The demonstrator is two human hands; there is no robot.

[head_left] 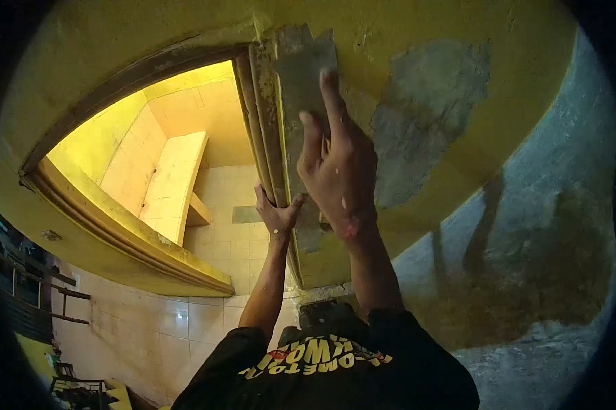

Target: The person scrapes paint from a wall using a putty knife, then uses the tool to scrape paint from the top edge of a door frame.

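My right hand is raised against the yellow wall, two fingers stretched up along a flat grey trowel blade smeared with cement. The blade lies flat on a strip of wet grey plaster that runs down the wall's edge beside the door frame. The trowel's handle is mostly hidden under my palm. My left hand is lower, with its fingers wrapped around the wooden door frame just left of the plaster strip.
A larger grey patch marks the wall to the right. Through the doorway I see a tiled room with a tiled bench. The floor below is pale tile. Rough grey ground lies at right. Dark railings stand at far left.
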